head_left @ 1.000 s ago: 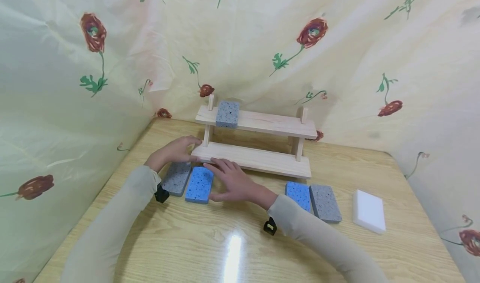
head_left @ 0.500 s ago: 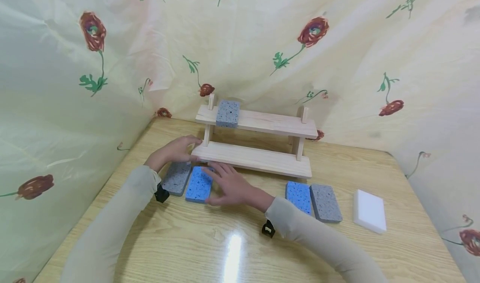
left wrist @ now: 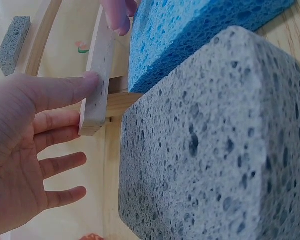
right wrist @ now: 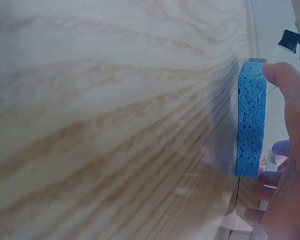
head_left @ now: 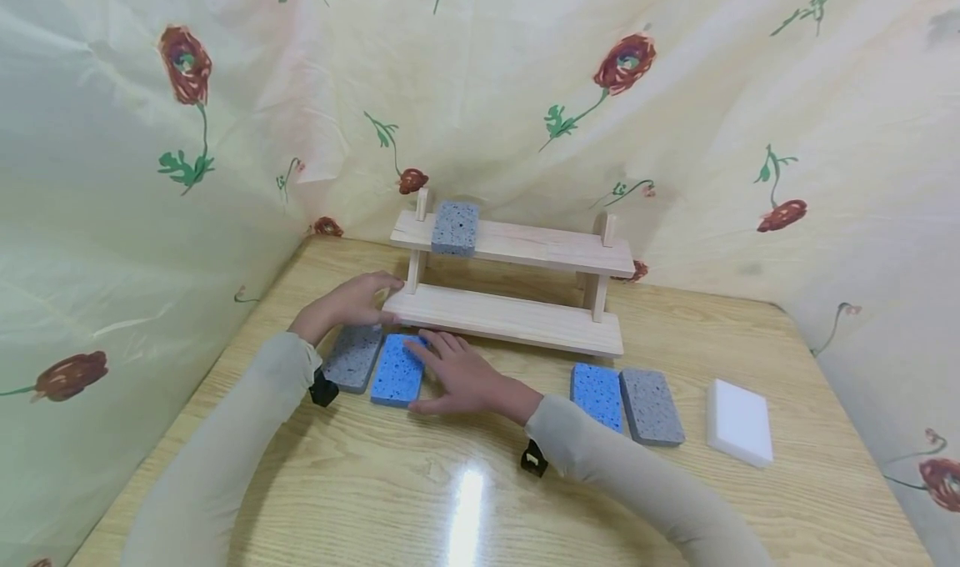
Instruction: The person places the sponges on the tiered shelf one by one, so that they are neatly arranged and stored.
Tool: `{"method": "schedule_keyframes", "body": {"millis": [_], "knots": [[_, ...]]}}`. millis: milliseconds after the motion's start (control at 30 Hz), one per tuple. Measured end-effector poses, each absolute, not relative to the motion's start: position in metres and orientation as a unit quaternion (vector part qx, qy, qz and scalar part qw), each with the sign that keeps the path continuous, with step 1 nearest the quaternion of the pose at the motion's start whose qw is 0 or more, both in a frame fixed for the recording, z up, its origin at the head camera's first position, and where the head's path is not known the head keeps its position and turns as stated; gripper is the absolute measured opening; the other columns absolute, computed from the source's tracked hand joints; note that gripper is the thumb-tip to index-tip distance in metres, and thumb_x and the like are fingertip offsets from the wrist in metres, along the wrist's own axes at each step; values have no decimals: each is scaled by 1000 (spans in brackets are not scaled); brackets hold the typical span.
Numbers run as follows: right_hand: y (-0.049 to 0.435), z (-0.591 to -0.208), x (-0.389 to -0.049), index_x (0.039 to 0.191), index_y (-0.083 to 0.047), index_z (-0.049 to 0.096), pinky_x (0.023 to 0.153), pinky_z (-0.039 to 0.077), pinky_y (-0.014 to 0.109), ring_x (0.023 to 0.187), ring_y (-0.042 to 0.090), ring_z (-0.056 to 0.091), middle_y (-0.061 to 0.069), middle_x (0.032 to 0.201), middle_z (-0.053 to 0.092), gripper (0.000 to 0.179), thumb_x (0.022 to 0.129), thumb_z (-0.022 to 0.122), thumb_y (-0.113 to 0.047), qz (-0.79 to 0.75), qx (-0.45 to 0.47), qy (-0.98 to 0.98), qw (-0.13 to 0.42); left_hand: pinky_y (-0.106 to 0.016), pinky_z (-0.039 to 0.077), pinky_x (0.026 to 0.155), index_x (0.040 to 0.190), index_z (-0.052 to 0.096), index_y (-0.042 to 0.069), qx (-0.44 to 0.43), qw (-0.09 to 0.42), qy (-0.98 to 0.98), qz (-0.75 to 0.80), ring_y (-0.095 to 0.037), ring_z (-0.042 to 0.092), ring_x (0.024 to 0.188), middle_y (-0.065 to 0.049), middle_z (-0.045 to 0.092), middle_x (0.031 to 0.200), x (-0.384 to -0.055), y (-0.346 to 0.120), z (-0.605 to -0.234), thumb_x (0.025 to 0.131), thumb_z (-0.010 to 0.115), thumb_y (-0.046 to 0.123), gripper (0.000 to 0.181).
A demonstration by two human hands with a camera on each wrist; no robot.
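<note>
At the left end of the two-tier wooden shelf point(head_left: 517, 317), my left hand point(head_left: 351, 302) holds the lower board. In the left wrist view its thumb point(left wrist: 72, 90) lies on one face of the board and fingers reach the other side. My right hand point(head_left: 468, 377) spreads over the right side of a blue sponge point(head_left: 396, 375) flat on the table. In the right wrist view the thumb is at one edge of this sponge and the fingers are near its far end, with no firm grip visible. Left of it lies a grey sponge point(head_left: 352, 357).
Another grey sponge point(head_left: 455, 228) rests on the upper board's left part. To the right on the wooden table point(head_left: 360, 484) lie a second blue sponge point(head_left: 596, 396), one more grey sponge point(head_left: 651, 407) and a white block point(head_left: 738, 422). Flowered sheeting point(head_left: 495, 92) stands behind.
My right hand has shifted slightly left and toward me over the blue sponge. The left hand stays at the shelf end, and the sponges have not moved.
</note>
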State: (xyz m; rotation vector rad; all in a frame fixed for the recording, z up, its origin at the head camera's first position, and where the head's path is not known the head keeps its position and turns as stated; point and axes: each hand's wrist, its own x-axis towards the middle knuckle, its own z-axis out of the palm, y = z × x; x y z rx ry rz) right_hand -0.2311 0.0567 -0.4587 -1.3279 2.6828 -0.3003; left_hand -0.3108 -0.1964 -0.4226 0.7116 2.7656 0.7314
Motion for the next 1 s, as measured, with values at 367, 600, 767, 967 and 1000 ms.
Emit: {"method": "schedule_keyframes", "body": {"millis": [367, 600, 767, 967, 1000], "knots": [[56, -462, -235, 165, -22, 15, 124, 28, 57, 156, 34, 21, 15, 170, 18, 100, 90, 63, -67, -102, -429, 893, 91, -58, 35, 120, 145, 52, -5, 246, 96, 932, 248, -44, 43, 144, -26, 48, 153, -309, -197, -421, 92, 75, 25, 65], [55, -466, -237, 165, -23, 16, 124, 29, 58, 156, 34, 21, 15, 170, 18, 101, 89, 64, -68, -107, -422, 895, 99, -59, 35, 119, 144, 52, -6, 252, 93, 931, 247, -45, 43, 143, -27, 48, 152, -310, -196, -422, 93, 76, 24, 64], [54, -467, -239, 165, -24, 15, 123, 29, 59, 156, 36, 21, 16, 170, 17, 102, 88, 64, -69, -112, -417, 896, 107, -58, 35, 119, 145, 51, -6, 250, 94, 931, 248, -45, 43, 144, -27, 48, 152, -309, -196, -421, 93, 76, 24, 65], [54, -468, -239, 166, -25, 14, 123, 29, 60, 156, 37, 22, 16, 170, 17, 102, 89, 64, -69, -122, -413, 895, 117, -58, 35, 119, 145, 51, -6, 249, 93, 932, 247, -45, 43, 143, -27, 48, 152, -309, -196, -421, 93, 75, 24, 65], [54, -468, -239, 166, -26, 13, 123, 29, 59, 156, 36, 21, 15, 170, 17, 101, 89, 64, -69, -124, -412, 895, 119, -58, 35, 119, 145, 51, -6, 249, 94, 932, 246, -45, 43, 143, -27, 48, 152, -309, -196, -421, 93, 75, 24, 65]]}}
